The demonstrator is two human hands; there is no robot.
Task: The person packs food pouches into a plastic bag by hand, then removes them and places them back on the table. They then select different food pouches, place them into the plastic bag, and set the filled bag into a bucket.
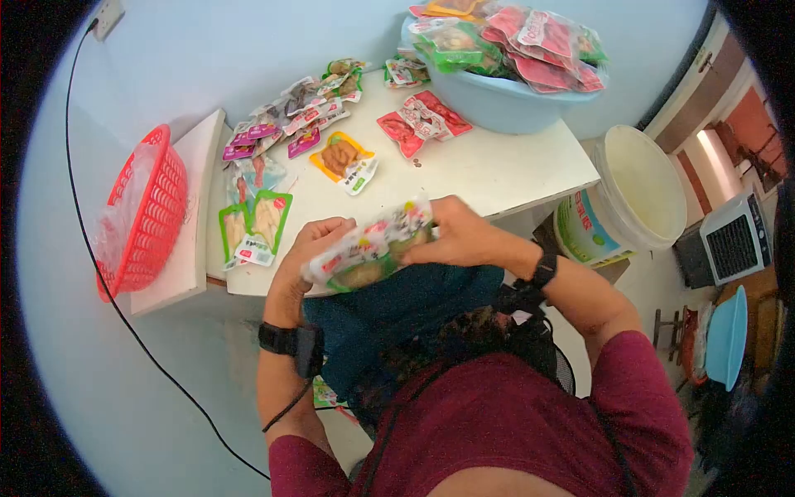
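Bench (505,170): white-topped, in front of the person, with packets lying loose on it.
Blue tub (505,108): on the far right part of the bench, heaped above its rim with red and green packets (538,45).
White bucket (609,215): open at the top, below and right of the bench.
Red basket (157,219): slatted, tilted, at the far left, with clear plastic (132,190) inside.
Packet pile (302,112): near the wall, some packets purple-edged.
Held packet (373,248): blurred, green and white, raised at the bench's near edge between the 2 hands.
Right hand (468,236): fingers pinching the held packet's right end.
Left hand (305,253): fingers curled at the packet's left end; whether they pinch it, the viewer cannot tell.
Red packaging (455,116): flat, in front of the tub.
Green-edged packet (269,215): flat, near the bench's left edge.
Yellow packet (341,157): flat, between the pile and the held packet.
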